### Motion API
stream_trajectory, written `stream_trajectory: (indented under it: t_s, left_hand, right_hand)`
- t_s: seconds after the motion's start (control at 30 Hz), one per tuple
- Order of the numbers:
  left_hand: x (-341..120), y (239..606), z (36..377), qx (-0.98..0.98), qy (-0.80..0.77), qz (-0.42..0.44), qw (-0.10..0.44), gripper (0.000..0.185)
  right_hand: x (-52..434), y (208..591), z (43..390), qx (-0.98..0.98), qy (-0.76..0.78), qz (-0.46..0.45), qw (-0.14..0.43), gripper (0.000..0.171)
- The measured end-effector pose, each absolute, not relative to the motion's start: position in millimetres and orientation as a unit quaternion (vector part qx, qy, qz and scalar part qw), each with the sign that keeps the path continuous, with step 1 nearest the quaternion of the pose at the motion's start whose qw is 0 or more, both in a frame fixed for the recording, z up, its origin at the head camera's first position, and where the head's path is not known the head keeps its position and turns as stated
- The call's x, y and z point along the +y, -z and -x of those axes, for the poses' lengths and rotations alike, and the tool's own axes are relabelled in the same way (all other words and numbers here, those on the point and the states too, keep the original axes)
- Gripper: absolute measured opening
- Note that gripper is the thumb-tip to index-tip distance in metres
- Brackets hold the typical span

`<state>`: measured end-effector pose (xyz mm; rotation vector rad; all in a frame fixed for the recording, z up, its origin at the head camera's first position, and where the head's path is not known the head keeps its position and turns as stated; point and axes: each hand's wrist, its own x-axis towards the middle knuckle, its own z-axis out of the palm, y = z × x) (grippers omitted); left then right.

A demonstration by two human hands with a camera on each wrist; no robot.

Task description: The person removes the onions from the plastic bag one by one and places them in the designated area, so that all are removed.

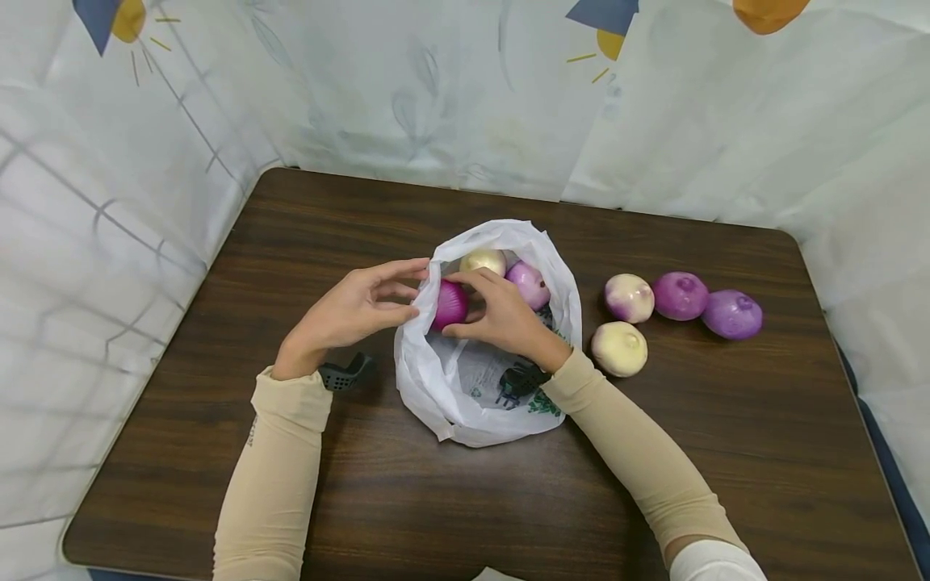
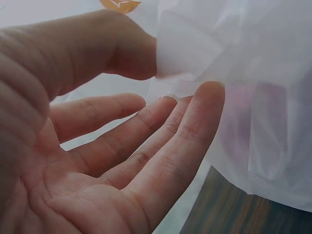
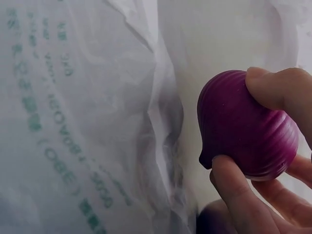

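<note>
— How far has the bagging got?
— Two onions seem already inside the white bag (image 1: 559, 307); a red onion (image 1: 450, 304) is held at its mouth by the right hand (image 1: 501, 315).
— And what is left?
— Four onions (image 1: 628, 297) are left on the table (image 1: 726, 452); the rim is pinched by the left hand (image 1: 352, 311).

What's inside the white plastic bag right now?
In the white plastic bag: a pale onion, a pink-purple onion, and a dark purple onion gripped by the right hand. Anything beneath is hidden.
</note>
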<state>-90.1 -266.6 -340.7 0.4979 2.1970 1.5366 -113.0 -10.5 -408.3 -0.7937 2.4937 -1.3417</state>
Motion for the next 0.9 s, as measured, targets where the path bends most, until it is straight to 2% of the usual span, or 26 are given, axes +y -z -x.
stream_trajectory:
  t_s: [0.43,0.9]
  left_hand:
    - [-266.7,340.9,91.3,0.793,-0.548,-0.182,0.197,0.066]
    - [-267.1,340.9,89.8,0.800,-0.538,-0.177,0.199,0.066]
  right_hand:
    - [4.0,401.6,113.1,0.818,0.503,0.255,0.113,0.078]
    - [16.4,393.0,106.4,0.823,0.507,0.236,0.098,0.077]
